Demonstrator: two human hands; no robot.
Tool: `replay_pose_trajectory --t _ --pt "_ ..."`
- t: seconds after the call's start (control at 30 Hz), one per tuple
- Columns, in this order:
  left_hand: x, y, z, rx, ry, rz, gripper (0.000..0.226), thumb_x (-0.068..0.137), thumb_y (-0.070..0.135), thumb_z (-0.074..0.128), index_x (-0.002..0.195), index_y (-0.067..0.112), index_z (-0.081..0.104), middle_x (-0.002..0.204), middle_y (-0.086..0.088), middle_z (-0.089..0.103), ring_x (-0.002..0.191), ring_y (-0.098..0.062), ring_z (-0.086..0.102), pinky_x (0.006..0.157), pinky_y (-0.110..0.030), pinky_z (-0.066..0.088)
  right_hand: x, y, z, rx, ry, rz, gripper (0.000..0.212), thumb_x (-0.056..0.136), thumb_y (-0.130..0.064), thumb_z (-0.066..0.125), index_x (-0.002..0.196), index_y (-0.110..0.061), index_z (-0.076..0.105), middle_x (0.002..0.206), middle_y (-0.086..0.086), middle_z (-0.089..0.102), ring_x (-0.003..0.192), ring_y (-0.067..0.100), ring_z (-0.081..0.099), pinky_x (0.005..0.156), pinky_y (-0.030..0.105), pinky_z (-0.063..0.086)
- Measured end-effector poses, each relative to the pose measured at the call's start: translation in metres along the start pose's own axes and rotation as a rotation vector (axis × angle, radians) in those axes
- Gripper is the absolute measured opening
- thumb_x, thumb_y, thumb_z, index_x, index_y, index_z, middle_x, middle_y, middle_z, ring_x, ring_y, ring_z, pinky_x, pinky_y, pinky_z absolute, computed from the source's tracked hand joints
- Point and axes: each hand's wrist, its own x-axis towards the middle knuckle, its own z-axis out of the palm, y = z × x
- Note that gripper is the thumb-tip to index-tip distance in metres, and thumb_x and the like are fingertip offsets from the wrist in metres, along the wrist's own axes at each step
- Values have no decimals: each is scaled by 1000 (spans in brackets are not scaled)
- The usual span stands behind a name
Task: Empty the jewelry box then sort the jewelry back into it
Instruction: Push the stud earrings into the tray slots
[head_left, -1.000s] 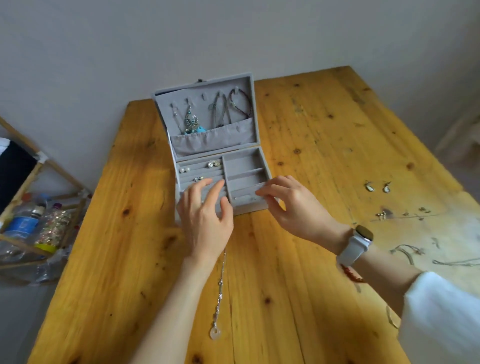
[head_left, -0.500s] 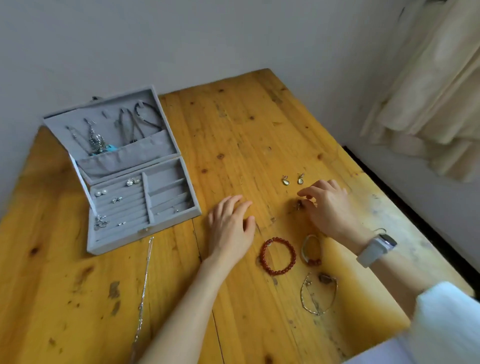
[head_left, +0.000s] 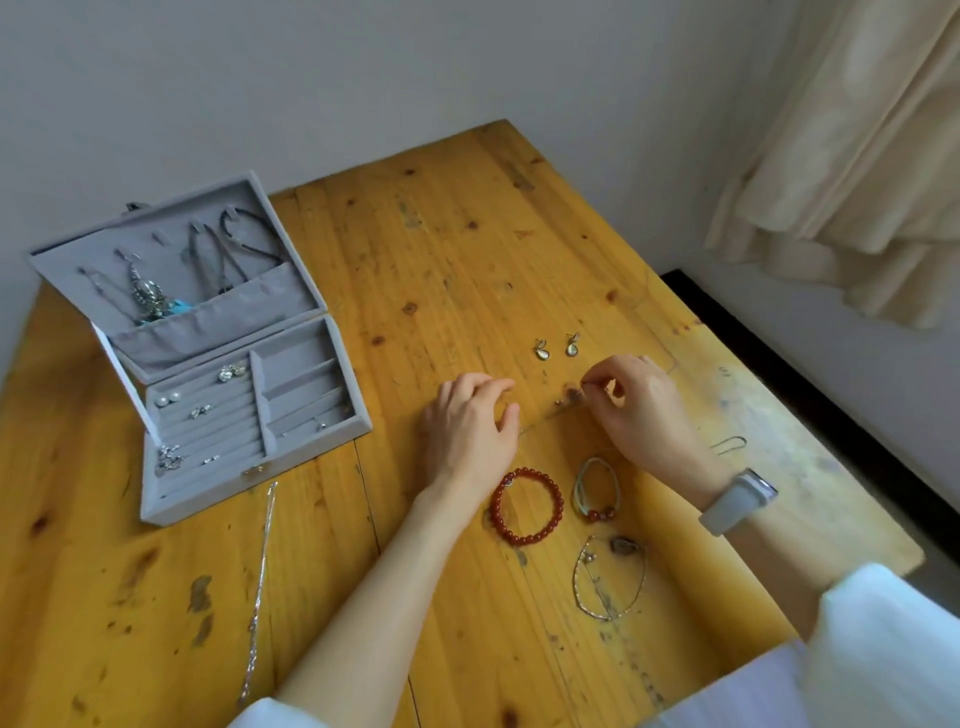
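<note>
Materials noted, head view.
I see a varnished wooden table (head_left: 467, 249), glossy, knotty and scuffed; a jewelry box (head_left: 208, 364) lined in matt grey velvety cloth; a bracelet (head_left: 527, 505) of shiny red beads; a matt grey watch strap (head_left: 735, 501); soft cream curtain (head_left: 857, 156).

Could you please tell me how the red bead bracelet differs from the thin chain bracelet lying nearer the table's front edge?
The red bead bracelet is a ring of round, opaque red beads; the thin chain bracelet is a fine pale metal strand with a few small charms. The red bead bracelet holds a neat circle, while the chain bracelet lies in a looser, uneven loop. Both rest flat on the wooden table, untouched by either hand.
</note>
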Motion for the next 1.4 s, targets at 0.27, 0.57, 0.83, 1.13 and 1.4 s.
replay_pose_trajectory --t 0.27,0.57,0.83,1.13,1.4 --pt "15 24 21 -36 -66 207 23 88 22 59 109 19 67 101 -1 57 101 -17 47 86 -31 36 -6 -9 -23 755 0 387 17 85 -6 48 71 -16 49 59 -1 57 55 14 42 55 26 36" --pt "-1 10 -22 -513 -2 -89 6 83 16 66 82 22 65 78 11 65 76 -4 61 68 -9 47 -3 -31 -14 864 -68 345 23 91 -10 43 69 -13 49 53 -2 53 51 11 39 51 20 35" --pt "-39 -53 -92 -1003 289 -427 15 80 -1 64 78 14 67 64 1 66 60 -5 60 65 -16 52 9 -96 22 830 -273 218 20 89 -14 50 70 -15 53 59 -1 57 52 6 44 56 23 38" --pt "-80 -144 -147 -846 409 -555 20 81 -3 62 94 12 67 82 2 70 70 -6 65 69 -13 51 18 -170 87 702 -360 20 22 91 -18 51 71 -11 57 60 -3 56 50 1 45 55 17 36" --pt "-64 -184 -158 -367 333 -398 18 82 9 66 85 26 69 80 10 65 71 2 55 67 -4 40 27 -199 121 418 -251 -196 22 91 -23 53 82 -5 64 68 -2 57 61 7 50 54 12 36"
